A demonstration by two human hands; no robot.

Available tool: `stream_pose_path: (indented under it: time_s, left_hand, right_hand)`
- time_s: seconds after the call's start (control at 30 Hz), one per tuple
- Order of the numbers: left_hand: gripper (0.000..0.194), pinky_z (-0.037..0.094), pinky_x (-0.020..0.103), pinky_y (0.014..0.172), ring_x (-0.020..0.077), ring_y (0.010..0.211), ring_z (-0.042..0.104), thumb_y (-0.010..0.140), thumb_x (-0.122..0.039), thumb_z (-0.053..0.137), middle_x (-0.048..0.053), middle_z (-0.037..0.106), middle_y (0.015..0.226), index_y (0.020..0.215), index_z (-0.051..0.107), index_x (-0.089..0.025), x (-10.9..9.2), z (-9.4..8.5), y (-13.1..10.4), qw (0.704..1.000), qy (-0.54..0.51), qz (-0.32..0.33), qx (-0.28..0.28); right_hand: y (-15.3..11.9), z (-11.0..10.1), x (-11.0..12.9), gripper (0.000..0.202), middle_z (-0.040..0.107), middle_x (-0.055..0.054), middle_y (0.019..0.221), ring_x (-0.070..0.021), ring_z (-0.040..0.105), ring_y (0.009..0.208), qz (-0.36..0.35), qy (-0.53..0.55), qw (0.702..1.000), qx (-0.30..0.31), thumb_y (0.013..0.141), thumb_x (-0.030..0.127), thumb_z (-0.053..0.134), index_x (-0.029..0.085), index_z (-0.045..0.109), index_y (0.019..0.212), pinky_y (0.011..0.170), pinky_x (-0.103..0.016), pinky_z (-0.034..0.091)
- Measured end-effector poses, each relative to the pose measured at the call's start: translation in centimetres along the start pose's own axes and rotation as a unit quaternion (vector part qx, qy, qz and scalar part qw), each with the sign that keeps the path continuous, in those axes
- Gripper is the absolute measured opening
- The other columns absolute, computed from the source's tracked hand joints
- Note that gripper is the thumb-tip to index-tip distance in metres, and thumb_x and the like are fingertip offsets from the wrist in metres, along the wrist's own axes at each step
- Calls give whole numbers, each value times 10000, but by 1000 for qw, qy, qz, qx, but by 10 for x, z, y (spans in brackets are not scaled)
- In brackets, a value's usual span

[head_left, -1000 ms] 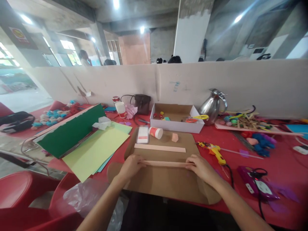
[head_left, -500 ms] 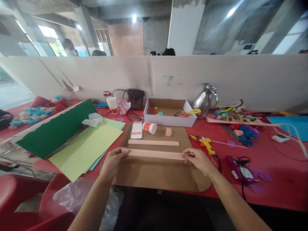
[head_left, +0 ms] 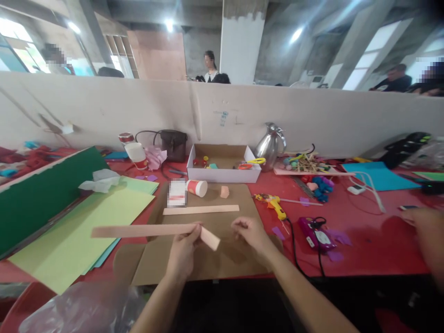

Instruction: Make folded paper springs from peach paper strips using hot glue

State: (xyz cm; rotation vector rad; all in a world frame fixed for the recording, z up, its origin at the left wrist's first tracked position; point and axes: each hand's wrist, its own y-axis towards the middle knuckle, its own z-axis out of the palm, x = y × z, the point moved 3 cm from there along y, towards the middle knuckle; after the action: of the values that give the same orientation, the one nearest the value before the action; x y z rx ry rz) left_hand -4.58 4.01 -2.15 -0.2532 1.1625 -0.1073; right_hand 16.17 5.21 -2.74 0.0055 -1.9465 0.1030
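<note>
A long peach paper strip [head_left: 142, 231] is pinched in my left hand [head_left: 182, 254] near its right end. Beyond my thumb, the short end of the strip angles down to the right. My right hand [head_left: 252, 237] hovers over the cardboard [head_left: 243, 259], apart from the strip, its fingers loosely curled with nothing visible in them. Farther back on the cardboard lies a second peach strip [head_left: 201, 209]. Behind that are a small folded peach paper piece [head_left: 225, 191], a paper cup [head_left: 197, 188] on its side and a white-and-red pack [head_left: 176, 193].
Right of the cardboard lie a yellow glue gun [head_left: 277, 207] and a purple power strip [head_left: 315, 233] with cords. A white box [head_left: 224, 175] and steel jug [head_left: 270, 145] stand behind. Coloured sheets [head_left: 104, 222] lie left. Another person's blurred hand [head_left: 421, 222] is at far right.
My right hand has let go of the strip. My left hand now grips it near its other end, where it is bent. The view has turned right, and another person's hand shows.
</note>
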Motion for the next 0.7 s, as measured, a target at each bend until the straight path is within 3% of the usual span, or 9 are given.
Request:
stream_pose_path:
  time_s: [0.07, 0.17, 0.27, 0.33, 0.5, 0.6, 0.7]
  left_hand:
    - [353, 462, 258, 657, 145, 690, 590, 615, -385, 782, -9, 633, 697, 842, 647, -150, -7, -7, 4, 996, 80, 37, -2]
    - [285, 463, 281, 711, 177, 739, 609, 692, -397, 706, 17, 660, 750, 814, 618, -156, -12, -9, 3, 977, 196, 59, 54]
    - [260, 467, 300, 752, 213, 817, 624, 739, -389, 641, 45, 681, 832, 866, 613, -164, -13, -11, 2, 960, 250, 78, 99]
    - [229, 460, 289, 740, 214, 828, 616, 754, -381, 620, 35, 668, 820, 852, 604, -174, -17, -16, 3, 947, 287, 110, 90]
    - [185, 406, 242, 642, 160, 692, 541, 788, -366, 587, -15, 571, 691, 760, 567, -184, -25, -27, 6, 915, 362, 168, 55]
    - [181, 413, 234, 676, 160, 743, 553, 808, -375, 578, -12, 597, 752, 828, 569, -195, -29, -28, 1, 926, 323, 192, 31]
    - [217, 426, 235, 731, 172, 830, 571, 823, -388, 566, 2, 624, 870, 950, 570, -212, -34, -29, -6, 935, 273, 222, -40]
  right_hand:
    - [22, -22, 4, 218, 679, -38, 753, -158, 623, 691, -39, -188, 978, -86, 896, 318, 484, 189, 650, 838, 663, -273, 456]
    - [58, -36, 5, 130, 660, -104, 993, -225, 585, 973, -45, -256, 959, -111, 814, 209, 593, 180, 658, 924, 854, -336, 410]
    - [79, -34, 4, 85, 644, -100, 938, -238, 561, 968, -42, -280, 954, -97, 731, 176, 677, 173, 646, 810, 877, -351, 382]
    - [80, -29, 3, 69, 641, -59, 831, -211, 573, 870, -44, -285, 954, -81, 721, 163, 677, 184, 621, 755, 818, -323, 400]
    - [54, -27, 7, 153, 667, -29, 862, -173, 606, 812, -69, -263, 960, -69, 798, 158, 594, 206, 616, 942, 747, -274, 434]
    - [24, -35, 18, 149, 677, -52, 948, -187, 614, 899, -158, -232, 954, -103, 859, 181, 525, 210, 645, 942, 807, -290, 440]
    - [-8, -52, 27, 173, 680, -64, 917, -207, 620, 888, -205, -209, 941, -168, 899, 259, 499, 214, 664, 879, 815, -309, 455]
